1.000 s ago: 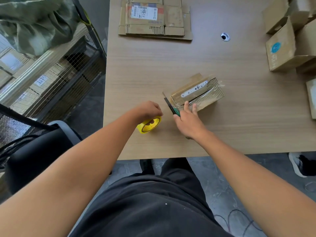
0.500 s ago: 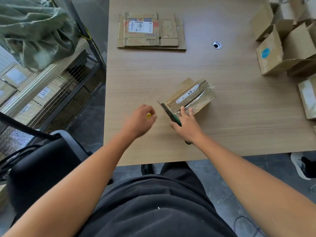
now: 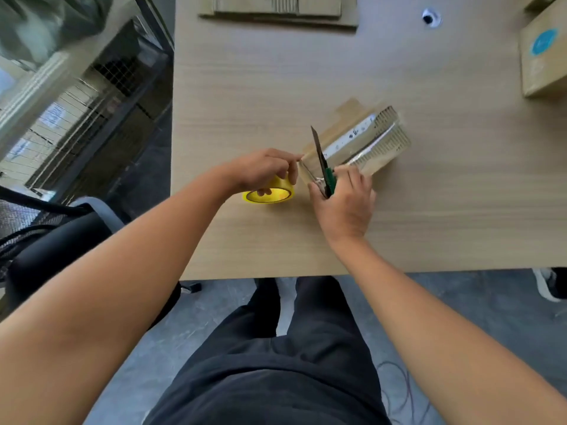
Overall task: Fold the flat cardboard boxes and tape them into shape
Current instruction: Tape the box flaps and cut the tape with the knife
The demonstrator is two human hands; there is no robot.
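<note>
**At the table's near edge: blade meets tape**

Near the front edge of the wooden table point(image 3: 245, 87) lies the small cardboard box point(image 3: 352, 139). It is folded up and turned at an angle, with glossy clear tape point(image 3: 371, 145) running along its top seam. The right hand point(image 3: 343, 207) is clenched round the green handle of a utility knife point(image 3: 322, 161). Its blade points away from the person and crosses the strip where it leaves the box's near corner. Just beside it, the left hand point(image 3: 264, 170) curls over a yellow tape roll point(image 3: 270, 194) resting on the table, thumb and forefinger pinched together up near the tape end. By my read, this step is the cut that frees the strip from the roll.

To do it well, the left hand should draw the strip taut. The blade should slice away from both hands and close to the box, leaving a short tail to press down the side. Slack tape would likely wrinkle and stick to itself. Watch those left fingertips too, because they sit near the blade.

Containers now. The small box shows a corrugated end on its far right, and whether anything is inside cannot be told. At the right edge of the table, a box with a blue sticker point(image 3: 543, 56) looks closed, its contents hidden. At the far edge waits a stack of flat cardboard point(image 3: 276, 10). Off to the left, a wire rack point(image 3: 101, 87) is too blurred to read.
</note>
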